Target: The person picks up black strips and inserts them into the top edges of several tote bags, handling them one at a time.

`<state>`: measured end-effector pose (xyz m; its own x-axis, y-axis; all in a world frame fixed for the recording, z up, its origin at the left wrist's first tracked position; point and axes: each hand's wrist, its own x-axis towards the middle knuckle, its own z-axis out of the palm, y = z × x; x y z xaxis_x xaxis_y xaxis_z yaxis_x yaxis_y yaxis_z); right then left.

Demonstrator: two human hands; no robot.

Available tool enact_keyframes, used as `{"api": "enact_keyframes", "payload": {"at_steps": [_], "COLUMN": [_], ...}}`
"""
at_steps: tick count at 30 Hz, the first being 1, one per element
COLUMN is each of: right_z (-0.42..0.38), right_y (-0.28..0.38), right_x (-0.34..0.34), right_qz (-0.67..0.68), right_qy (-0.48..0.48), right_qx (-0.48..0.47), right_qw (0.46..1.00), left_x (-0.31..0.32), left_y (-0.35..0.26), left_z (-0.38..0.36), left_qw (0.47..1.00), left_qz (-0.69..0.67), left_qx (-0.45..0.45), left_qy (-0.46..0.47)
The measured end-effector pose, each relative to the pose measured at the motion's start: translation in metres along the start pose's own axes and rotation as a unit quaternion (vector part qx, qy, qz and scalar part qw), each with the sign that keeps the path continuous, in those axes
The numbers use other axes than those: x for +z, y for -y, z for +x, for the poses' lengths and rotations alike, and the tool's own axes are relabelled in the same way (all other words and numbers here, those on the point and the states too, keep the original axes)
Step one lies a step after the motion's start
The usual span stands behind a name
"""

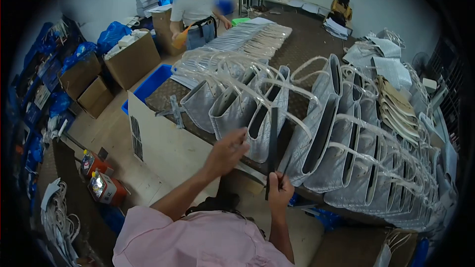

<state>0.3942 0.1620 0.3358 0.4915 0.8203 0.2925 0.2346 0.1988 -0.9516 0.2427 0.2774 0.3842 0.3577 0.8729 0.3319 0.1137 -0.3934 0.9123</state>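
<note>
My right hand (280,189) is closed around a long, flat black strip (273,141) that stands nearly upright in front of me. A thin dark tip also sticks up beside the fingers of that hand. My left hand (226,153) is raised with its fingers apart and nothing in it, close to a silvery quilted tote bag (264,138). A larger quilted bag (309,143) stands just right of the strip, its mouth facing up. Pale handles wrapped in clear plastic (292,88) loop over the bags.
A packed row of silvery bags (376,168) runs along the table to the right, with tan flat pieces (396,106) on top. Across the table a person (194,12) stands by a stack of strips (247,37). Cardboard boxes (133,62) and red cans (106,188) are on the floor.
</note>
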Motion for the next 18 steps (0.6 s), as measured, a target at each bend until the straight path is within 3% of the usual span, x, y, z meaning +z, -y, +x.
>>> {"api": "enact_keyframes", "payload": {"at_steps": [1, 3, 4, 5, 6, 7, 9, 10, 12, 13, 15, 18], "right_z": [0.003, 0.007, 0.009, 0.012, 0.014, 0.016, 0.028, 0.037, 0.063, 0.083, 0.123, 0.166], "right_y": [0.002, 0.003, 0.002, 0.001, 0.005, 0.010, 0.012, 0.012, 0.010, 0.008, 0.010, 0.019], "right_x": [-0.003, -0.005, -0.008, -0.008, -0.005, -0.002, 0.010, 0.018, 0.032, 0.038, 0.050, 0.053], "right_qz": [0.044, 0.088, 0.063, 0.035, 0.028, 0.039, 0.045, 0.057, 0.027, -0.016, -0.012, -0.023], "right_qy": [-0.039, -0.084, -0.091, -0.099, -0.106, -0.110, -0.127, -0.113, -0.070, -0.041, -0.031, -0.095], "right_qx": [0.024, 0.055, 0.014, -0.027, -0.022, -0.007, 0.013, 0.022, 0.024, 0.016, 0.016, -0.004], "right_qw": [0.998, 0.991, 0.994, 0.994, 0.994, 0.993, 0.991, 0.992, 0.997, 0.999, 0.999, 0.995], "left_x": [-0.017, -0.051, -0.061, -0.068, -0.072, -0.071, -0.068, -0.066, -0.064, -0.064, -0.066, -0.074], "left_y": [0.002, -0.018, -0.016, -0.013, -0.009, -0.005, 0.003, 0.007, 0.011, 0.015, 0.020, 0.012], "left_z": [0.012, 0.039, 0.057, 0.075, 0.093, 0.111, 0.143, 0.151, 0.165, 0.169, 0.175, 0.188], "left_qw": [1.000, 0.988, 0.987, 0.965, 0.931, 0.930, 0.946, 0.943, 0.922, 0.915, 0.945, 0.954], "left_qz": [0.007, 0.114, 0.113, 0.196, 0.276, 0.270, 0.119, 0.117, -0.136, -0.137, -0.106, -0.120], "left_qx": [-0.024, -0.069, -0.072, -0.068, -0.061, -0.060, -0.171, -0.171, -0.259, -0.262, -0.172, -0.128], "left_qy": [-0.005, 0.080, 0.088, 0.161, 0.232, 0.243, 0.247, 0.259, 0.255, 0.273, 0.257, 0.245]}}
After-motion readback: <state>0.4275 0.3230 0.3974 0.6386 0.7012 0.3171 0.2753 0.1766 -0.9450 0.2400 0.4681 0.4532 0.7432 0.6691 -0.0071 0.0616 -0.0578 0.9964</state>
